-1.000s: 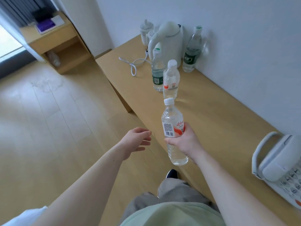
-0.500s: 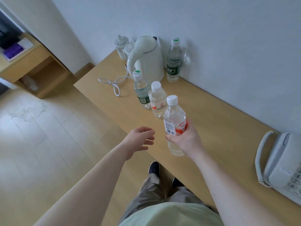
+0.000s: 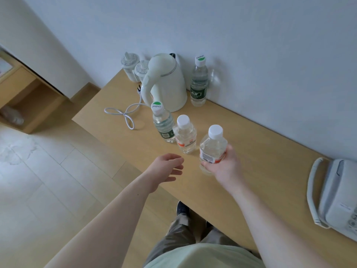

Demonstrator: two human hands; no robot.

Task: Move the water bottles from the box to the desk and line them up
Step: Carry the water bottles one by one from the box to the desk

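**Third bottle comes to the desk as a row takes shape**

The right hand (image 3: pixel 224 167) wraps its fingers and thumb round the lower body of a clear water bottle (image 3: pixel 212 147) with a white cap and a red-and-white label, holding it roughly upright, leaning a little, over the front part of the wooden desk (image 3: pixel 270 171). Whether its base already touches the wood cannot be told, since the hand hides it. The left hand (image 3: pixel 168 169) hovers just beside it near the desk's front edge, fingers loosely spread and holding nothing.

Just beyond the held bottle stand two others, side by side and very close together: a second red-label bottle (image 3: pixel 185 136) and, past it, a green-label bottle (image 3: pixel 163 124) with a green-marked cap. The three run in a slanting line from the hand toward the white kettle (image 3: pixel 166 82), whose cord (image 3: pixel 123 115) loops across the desk. A further green-label bottle (image 3: pixel 199 82) stands apart against the wall, beside the kettle, outside that line. Two lidded cups (image 3: pixel 133 68) sit behind the kettle, and a white telephone (image 3: pixel 334 200) lies at the near right end of the desk.

By this showing, two bottles are placed and the third is about to join them; setting it down in line with its neighbours appears to be the step in hand. The box is out of view, so how many bottles remain cannot be said, nor whether the one by the wall belongs to the job.
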